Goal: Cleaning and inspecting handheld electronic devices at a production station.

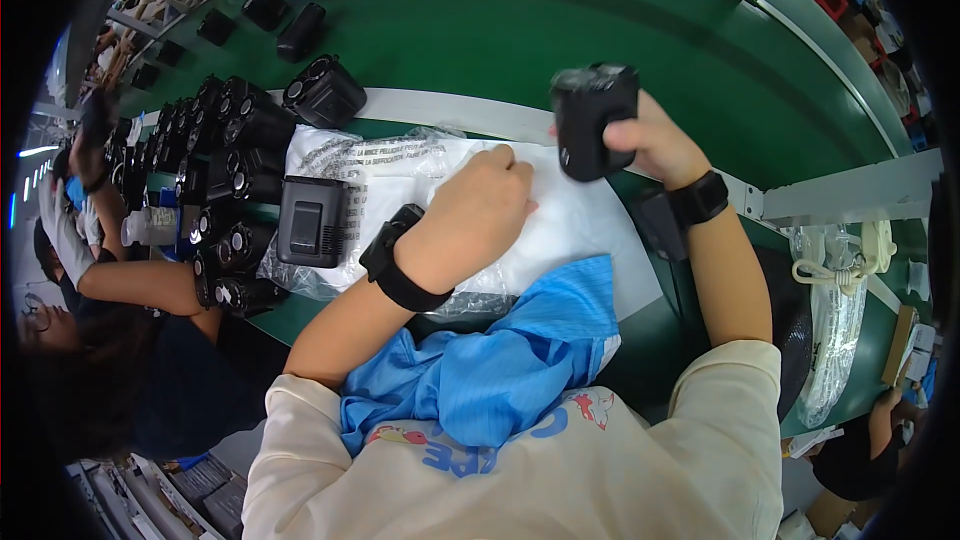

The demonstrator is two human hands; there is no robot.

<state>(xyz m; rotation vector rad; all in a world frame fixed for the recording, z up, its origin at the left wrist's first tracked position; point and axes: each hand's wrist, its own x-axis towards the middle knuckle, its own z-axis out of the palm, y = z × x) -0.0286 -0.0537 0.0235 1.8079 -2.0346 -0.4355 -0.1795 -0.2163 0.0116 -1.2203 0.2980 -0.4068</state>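
Observation:
My right hand (655,143) grips a black plastic device housing (592,125) with rounded corners, raised above the right side of the white sheeting. The thumb lies across its face. My left hand (482,202) rests low over the white plastic packaging (395,165), its fingers curled in; what they hold, if anything, is hidden. Left of that wrist, another black housing (311,222) with a vented side lies on the packaging. A bunched blue striped cloth (490,360) lies between my forearms, against my body.
Rows of black housings with round fittings (245,175) crowd the bench to the left. Several more sit on the green surface (470,30) beyond a pale rail. A co-worker's arm (140,285) reaches in at left. Clear-wrapped parts (838,330) lie at right, by a metal frame bar (850,190).

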